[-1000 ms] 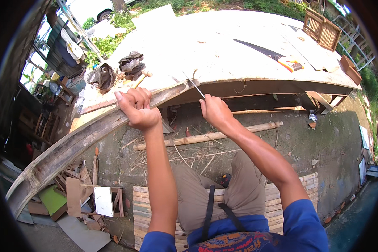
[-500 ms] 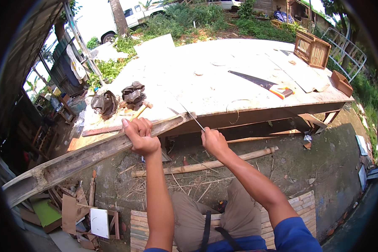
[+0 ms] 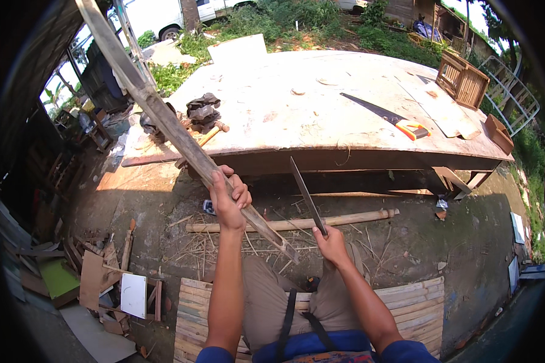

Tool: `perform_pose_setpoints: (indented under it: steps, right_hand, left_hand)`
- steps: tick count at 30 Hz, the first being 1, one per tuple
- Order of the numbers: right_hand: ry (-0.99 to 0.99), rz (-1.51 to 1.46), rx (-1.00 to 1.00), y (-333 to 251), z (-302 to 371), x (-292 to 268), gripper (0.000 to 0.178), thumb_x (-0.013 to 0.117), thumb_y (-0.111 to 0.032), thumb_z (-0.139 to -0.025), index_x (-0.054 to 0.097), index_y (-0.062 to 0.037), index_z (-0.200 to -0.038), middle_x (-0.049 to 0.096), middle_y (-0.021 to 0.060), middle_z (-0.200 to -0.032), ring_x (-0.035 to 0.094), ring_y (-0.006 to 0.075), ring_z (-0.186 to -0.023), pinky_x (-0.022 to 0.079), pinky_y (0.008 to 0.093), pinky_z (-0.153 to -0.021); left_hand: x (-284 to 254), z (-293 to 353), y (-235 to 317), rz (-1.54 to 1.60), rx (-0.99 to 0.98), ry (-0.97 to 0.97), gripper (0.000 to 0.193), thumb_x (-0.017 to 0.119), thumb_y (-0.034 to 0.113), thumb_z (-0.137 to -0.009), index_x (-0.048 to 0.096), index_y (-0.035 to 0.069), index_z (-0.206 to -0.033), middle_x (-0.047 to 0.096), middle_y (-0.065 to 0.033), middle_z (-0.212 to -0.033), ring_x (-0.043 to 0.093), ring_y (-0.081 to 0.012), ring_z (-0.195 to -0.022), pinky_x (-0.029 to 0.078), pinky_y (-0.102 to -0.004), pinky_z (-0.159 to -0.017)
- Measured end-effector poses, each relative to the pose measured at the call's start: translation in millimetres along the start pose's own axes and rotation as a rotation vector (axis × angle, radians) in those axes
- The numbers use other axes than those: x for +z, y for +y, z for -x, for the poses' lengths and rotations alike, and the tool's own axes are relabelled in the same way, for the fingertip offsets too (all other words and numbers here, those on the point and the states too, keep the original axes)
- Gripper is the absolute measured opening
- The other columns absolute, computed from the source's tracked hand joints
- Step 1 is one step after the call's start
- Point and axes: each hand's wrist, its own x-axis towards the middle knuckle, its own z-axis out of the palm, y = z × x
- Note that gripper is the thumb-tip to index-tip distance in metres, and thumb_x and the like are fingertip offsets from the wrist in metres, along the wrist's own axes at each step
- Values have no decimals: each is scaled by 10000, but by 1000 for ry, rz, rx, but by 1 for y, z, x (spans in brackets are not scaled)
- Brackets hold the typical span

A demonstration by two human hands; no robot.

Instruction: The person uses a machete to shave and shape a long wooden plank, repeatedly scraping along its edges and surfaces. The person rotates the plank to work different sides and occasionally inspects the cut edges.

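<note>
A long split bamboo pole (image 3: 163, 121) slants from the upper left down to a point just above my knees, its hollow side showing. My left hand (image 3: 229, 199) is wrapped round it near its lower end. In my right hand (image 3: 334, 247) is the grip of a long, narrow-bladed knife (image 3: 306, 192), its blade angled up and forward, apart from the pole. A hand saw with an orange handle (image 3: 412, 128) lies on the worktable (image 3: 266, 136) ahead. On the table's left part rest a hammer (image 3: 214, 134) and crumpled dark plastic (image 3: 203, 109), partly behind the pole.
Another bamboo pole (image 3: 357, 219) lies on the ground under the table's front edge, among thin strips. Below me is a bamboo slat bench (image 3: 415, 308). Scrap boards (image 3: 92, 282) are heaped at left. A slatted wooden box (image 3: 461, 78) stands at the table's far right.
The pole has swung from lying low at left to slanting steeply upward, its near end now by my knees. My right hand has drawn the knife back from the pole and lower.
</note>
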Motion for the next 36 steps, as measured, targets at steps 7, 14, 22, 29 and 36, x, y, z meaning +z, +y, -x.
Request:
perform_pose_setpoints:
  steps: [7,14,22,29,36]
  right_hand:
    - [54,-318,316,75,78,32,281,650,-271,-992,609,-34,-849,551,10,-589,512,99,-443,398,284,-405]
    - [38,-346,344,83,72,32,271,654,-258,-992,590,-31,-857,550,17,-607,524,112,-446,402,279,-405]
    - [62,-342,379,88,67,37,251,642,-238,-992,574,-27,-876,555,30,-590,530,123,-435,425,301,-395]
    - [54,-320,398,97,65,39,251,627,-247,-1003,591,-35,-873,557,18,-627,528,117,-446,425,287,-402]
    - [94,-379,384,96,62,39,271,592,-263,-1028,636,3,-1049,554,18,-638,528,116,-457,418,277,-413]
  left_hand:
    - [-30,48,-78,-436,-127,271,458,374,469,-1084,556,55,-1008,441,23,-659,395,-53,-473,332,-233,-430]
    - [-42,61,-127,-665,3,289,301,566,303,-1042,561,20,-939,564,0,-662,500,-68,-609,402,-290,-542]
    - [-41,62,-166,-646,-82,105,221,654,215,-1000,556,22,-959,603,1,-698,508,-49,-625,412,-257,-559]
    - [-51,63,-210,-480,-152,69,249,629,263,-1020,553,36,-952,549,12,-700,450,-27,-615,367,-246,-519]
    - [-49,109,-195,-313,-550,94,405,523,425,-1048,578,25,-1013,609,-62,-715,640,-158,-589,561,-304,-539]
